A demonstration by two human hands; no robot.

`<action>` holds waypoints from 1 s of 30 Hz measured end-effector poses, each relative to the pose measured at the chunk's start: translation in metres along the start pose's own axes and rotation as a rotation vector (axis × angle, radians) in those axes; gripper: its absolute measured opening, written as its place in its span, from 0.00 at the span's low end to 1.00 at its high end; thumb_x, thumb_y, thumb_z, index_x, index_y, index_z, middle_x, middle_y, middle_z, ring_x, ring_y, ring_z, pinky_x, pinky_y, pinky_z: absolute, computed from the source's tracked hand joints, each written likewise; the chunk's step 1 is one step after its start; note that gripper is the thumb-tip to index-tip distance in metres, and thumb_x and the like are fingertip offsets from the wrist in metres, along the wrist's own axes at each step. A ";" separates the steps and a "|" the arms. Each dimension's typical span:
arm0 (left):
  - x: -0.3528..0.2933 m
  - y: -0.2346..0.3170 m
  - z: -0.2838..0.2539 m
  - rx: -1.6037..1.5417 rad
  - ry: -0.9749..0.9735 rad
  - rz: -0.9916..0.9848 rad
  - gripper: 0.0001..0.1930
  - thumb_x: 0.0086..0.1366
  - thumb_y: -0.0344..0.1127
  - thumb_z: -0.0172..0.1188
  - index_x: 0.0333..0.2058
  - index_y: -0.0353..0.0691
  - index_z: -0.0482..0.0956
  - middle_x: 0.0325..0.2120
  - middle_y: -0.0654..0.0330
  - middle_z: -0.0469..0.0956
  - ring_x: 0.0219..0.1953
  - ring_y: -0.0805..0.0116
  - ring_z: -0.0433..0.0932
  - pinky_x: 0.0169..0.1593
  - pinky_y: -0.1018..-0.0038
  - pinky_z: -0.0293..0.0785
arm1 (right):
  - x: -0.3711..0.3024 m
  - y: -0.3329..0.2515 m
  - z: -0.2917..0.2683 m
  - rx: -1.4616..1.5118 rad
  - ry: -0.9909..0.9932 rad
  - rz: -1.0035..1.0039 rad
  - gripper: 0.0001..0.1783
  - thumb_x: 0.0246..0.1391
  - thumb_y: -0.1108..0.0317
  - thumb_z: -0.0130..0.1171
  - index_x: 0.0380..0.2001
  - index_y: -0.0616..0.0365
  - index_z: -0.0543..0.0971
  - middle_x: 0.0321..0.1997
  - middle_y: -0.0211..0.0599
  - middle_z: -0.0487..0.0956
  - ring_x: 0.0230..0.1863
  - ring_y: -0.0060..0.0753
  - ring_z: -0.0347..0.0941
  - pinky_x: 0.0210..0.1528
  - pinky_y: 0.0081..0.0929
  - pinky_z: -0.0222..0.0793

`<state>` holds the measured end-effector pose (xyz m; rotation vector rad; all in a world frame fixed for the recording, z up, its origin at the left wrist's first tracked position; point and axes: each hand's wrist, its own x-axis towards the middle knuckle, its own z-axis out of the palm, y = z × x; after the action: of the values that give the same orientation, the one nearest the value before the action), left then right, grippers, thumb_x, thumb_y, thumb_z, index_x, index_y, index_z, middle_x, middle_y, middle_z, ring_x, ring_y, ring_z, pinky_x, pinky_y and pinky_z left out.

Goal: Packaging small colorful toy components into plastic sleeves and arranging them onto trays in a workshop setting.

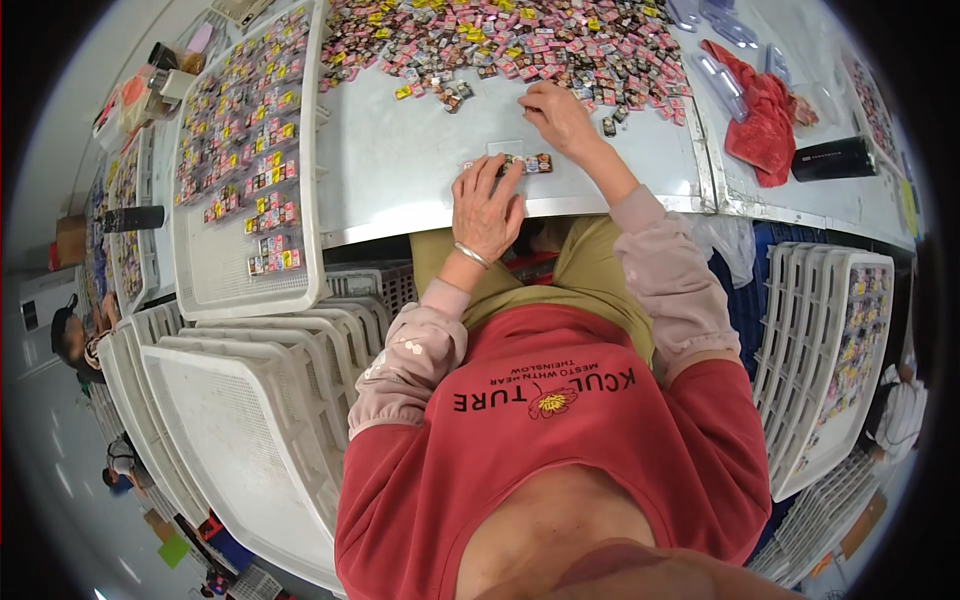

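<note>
My left hand [488, 208], with a silver bangle at the wrist, lies on the metal table [385, 140] with its fingers stretched and a little apart. Its fingertips touch a short row of small printed boxes [538, 163], partly covering it. A clear, flat plastic piece [505, 147] lies just beyond that row. Further out, at the near edge of a wide pile of small pink, black and yellow boxes [560, 65], my right hand [560, 118] has its thumb and fingers pinched together. What is between them is too small to make out. One dark box [609, 127] lies just right of this hand.
At the left, a white tray [312, 200] holds many packed rows of boxes. Stacked white trays [220, 420] stand below it, more trays [800, 350] at my right. On the right table lie a red cloth [760, 125], a black cylinder [835, 158] and clear plastic cases [722, 85].
</note>
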<state>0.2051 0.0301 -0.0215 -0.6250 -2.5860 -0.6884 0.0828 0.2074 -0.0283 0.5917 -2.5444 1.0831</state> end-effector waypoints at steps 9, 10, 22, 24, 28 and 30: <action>0.015 -0.040 -0.020 -0.258 0.255 -0.185 0.12 0.55 0.26 0.57 0.41 0.35 0.78 0.41 0.51 0.75 0.45 0.54 0.72 0.50 0.67 0.68 | -0.005 -0.003 -0.010 -0.016 -0.045 0.108 0.11 0.45 0.74 0.61 0.35 0.61 0.79 0.34 0.39 0.73 0.33 0.40 0.72 0.35 0.33 0.69; 0.017 -0.048 -0.020 -0.255 0.260 -0.186 0.12 0.55 0.26 0.57 0.41 0.35 0.78 0.41 0.51 0.75 0.45 0.54 0.72 0.50 0.67 0.68 | -0.005 -0.007 -0.012 0.117 -0.063 0.156 0.11 0.44 0.75 0.62 0.35 0.61 0.79 0.34 0.39 0.73 0.31 0.37 0.72 0.34 0.32 0.69; 0.090 -0.174 0.003 0.252 0.207 -0.215 0.12 0.52 0.31 0.60 0.37 0.44 0.80 0.35 0.53 0.78 0.39 0.51 0.73 0.43 0.60 0.70 | -0.008 -0.003 -0.011 -0.123 -0.126 0.079 0.10 0.45 0.74 0.61 0.34 0.61 0.79 0.35 0.44 0.73 0.39 0.49 0.72 0.39 0.39 0.70; 0.090 -0.174 0.003 0.251 0.159 -0.195 0.09 0.51 0.31 0.61 0.34 0.45 0.81 0.32 0.55 0.77 0.36 0.51 0.73 0.40 0.59 0.71 | -0.014 0.003 -0.012 -0.080 -0.101 0.027 0.11 0.44 0.72 0.62 0.34 0.61 0.79 0.33 0.44 0.74 0.35 0.45 0.73 0.38 0.37 0.70; 0.071 -0.163 -0.006 0.231 0.231 -0.211 0.07 0.51 0.30 0.61 0.32 0.42 0.82 0.29 0.53 0.76 0.31 0.52 0.75 0.36 0.61 0.73 | -0.005 -0.016 -0.018 0.124 -0.090 0.121 0.13 0.43 0.71 0.63 0.35 0.60 0.79 0.30 0.40 0.74 0.27 0.34 0.73 0.34 0.31 0.70; 0.061 -0.145 -0.013 -0.062 0.296 -0.401 0.09 0.54 0.29 0.63 0.36 0.38 0.80 0.28 0.58 0.76 0.28 0.64 0.77 0.34 0.71 0.74 | -0.002 -0.024 -0.017 0.219 -0.157 0.037 0.12 0.43 0.72 0.63 0.34 0.60 0.79 0.31 0.39 0.74 0.27 0.33 0.73 0.33 0.30 0.71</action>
<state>0.0844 -0.0703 -0.0350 -0.0078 -2.4322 -0.9104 0.0978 0.2051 -0.0033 0.7135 -2.5954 1.3920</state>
